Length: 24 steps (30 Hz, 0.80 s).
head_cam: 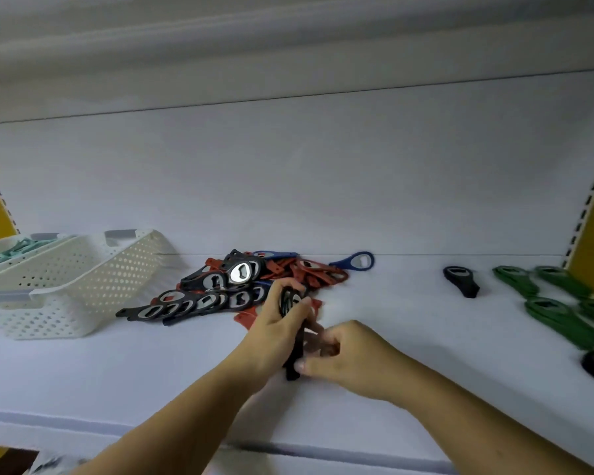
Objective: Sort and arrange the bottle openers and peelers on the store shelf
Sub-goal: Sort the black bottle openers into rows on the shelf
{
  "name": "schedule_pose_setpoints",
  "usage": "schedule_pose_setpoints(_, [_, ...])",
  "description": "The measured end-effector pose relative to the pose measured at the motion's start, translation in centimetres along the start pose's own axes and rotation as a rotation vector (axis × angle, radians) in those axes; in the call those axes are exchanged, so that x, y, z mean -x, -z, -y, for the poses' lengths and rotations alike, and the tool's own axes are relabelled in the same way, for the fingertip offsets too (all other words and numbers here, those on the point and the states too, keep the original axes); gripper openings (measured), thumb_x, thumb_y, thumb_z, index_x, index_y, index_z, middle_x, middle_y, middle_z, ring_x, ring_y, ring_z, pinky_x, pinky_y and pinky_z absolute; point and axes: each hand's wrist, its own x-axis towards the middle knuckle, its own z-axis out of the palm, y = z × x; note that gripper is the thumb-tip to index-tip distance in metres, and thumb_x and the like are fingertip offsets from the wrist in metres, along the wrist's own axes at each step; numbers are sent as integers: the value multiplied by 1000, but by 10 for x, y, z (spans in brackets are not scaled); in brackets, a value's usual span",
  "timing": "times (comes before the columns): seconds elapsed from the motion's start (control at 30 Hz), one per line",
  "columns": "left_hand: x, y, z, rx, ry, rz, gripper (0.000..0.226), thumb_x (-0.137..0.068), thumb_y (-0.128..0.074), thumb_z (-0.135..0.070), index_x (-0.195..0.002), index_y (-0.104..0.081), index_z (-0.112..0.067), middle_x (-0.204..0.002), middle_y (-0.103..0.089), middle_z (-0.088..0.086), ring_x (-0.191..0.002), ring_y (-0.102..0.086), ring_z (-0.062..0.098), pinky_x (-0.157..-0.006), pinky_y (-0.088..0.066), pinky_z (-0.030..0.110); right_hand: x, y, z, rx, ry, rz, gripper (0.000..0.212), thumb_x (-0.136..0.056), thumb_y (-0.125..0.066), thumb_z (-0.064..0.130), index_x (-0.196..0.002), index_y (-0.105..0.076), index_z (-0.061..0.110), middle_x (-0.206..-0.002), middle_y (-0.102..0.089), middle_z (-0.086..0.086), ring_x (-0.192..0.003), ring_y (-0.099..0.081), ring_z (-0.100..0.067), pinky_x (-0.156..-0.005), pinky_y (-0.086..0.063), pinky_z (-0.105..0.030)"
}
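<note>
On shelf (pixel 408 341), left hand (pixel 274 332) and right hand (pixel 352 358) grip black openers (pixel 288 301).

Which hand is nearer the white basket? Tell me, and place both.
Left. The left hand sits right of the basket, across the opener pile. The right hand lies farther right still, beside the left, both holding a black opener.

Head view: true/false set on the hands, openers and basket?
1. The left hand and right hand both hold a black bottle opener. True.
2. The green bottle openers lie at the far right of the shelf. True.
3. The white basket stands right of the mixed pile. False: it stands left of it.
4. The mixed pile holds only red openers. False: black, red and blue ones.
</note>
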Motion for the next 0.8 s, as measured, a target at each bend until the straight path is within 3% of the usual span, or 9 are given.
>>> schedule_pose_setpoints(0.07, [6,-28,-5,-112,-145,79,3,-99,-43,-20,-101,-46,-23,-76,-57,4,-64,-57,11,-60,-49,22,17,13,-4,-121,-45,-67,11,-80,-71,32,-77,-73,22,-54,-59,13,-50,-45,-1,-53,-35,-16])
schedule_pose_setpoints(0.2, [12,-75,-9,-170,-401,137,7,-97,-38,-29,-101,-43,-25,-77,-54,0,-69,-56,3,-68,-50,22,54,37,-20,-207,-43,-130,40,-82,-68,17,-45,-62,29,-47,-51,15,-49,-43,1,-57,-33,-14])
schedule_pose_setpoints(0.3, [13,-105,-4,-194,-462,225,19,-97,-35,-42,-106,-40,-26,-87,-54,4,-81,-58,1,-75,-52,24,75,51,-38,-216,-50,-193,33,-80,-69,16,-49,-62,25,-56,-51,6,-57,-43,-8,-63,-34,-22])
schedule_pose_setpoints(0.4, [13,-124,4,-274,-539,336,30,-92,-35,-48,-112,-36,-25,-92,-52,-2,-86,-58,15,-77,-52,37,94,60,-53,-214,-61,-270,25,-75,-70,27,-56,-61,13,-63,-49,-8,-63,-41,-17,-64,-32,-31])
schedule_pose_setpoints(0.5, [11,-128,11,-356,-597,473,35,-90,-40,-45,-119,-31,-28,-100,-49,-11,-84,-54,12,-70,-52,35,107,68,-60,-174,-50,-290,57,-67,-66,46,-79,-57,-9,-72,-53,-19,-68,-46,-18,-66,-37,-34])
schedule_pose_setpoints(0.6, [11,-126,15,-411,-565,578,44,-90,-40,-45,-128,-18,-48,-126,-42,-18,-112,-51,3,-89,-50,27,115,77,-67,-116,-69,-291,41,-72,-68,42,-75,-60,2,-64,-44,-5,-60,-37,-15,-59,-31,-29])
schedule_pose_setpoints(0.63, [12,-126,17,-436,-562,594,42,-93,-37,-43,-127,-15,-52,-128,-41,-19,-110,-52,2,-89,-48,24,117,80,-69,-89,-78,-287,24,-77,-70,36,-67,-61,15,-59,-39,4,-57,-34,-11,-57,-29,-25])
schedule_pose_setpoints(0.7, [15,-127,21,-473,-576,598,39,-94,-34,-41,-125,-14,-52,-123,-40,-22,-97,-54,3,-81,-48,22,120,79,-73,-58,-68,-258,25,-83,-70,29,-60,-60,29,-53,-33,12,-54,-31,-7,-54,-26,-22])
schedule_pose_setpoints(0.8, [16,-128,26,-474,-600,559,43,-89,-34,-47,-120,-10,-64,-113,-44,-25,-90,-56,2,-77,-48,19,120,74,-76,-78,-58,-258,19,-78,-73,37,-73,-65,20,-58,-34,7,-59,-32,-10,-60,-26,-26])
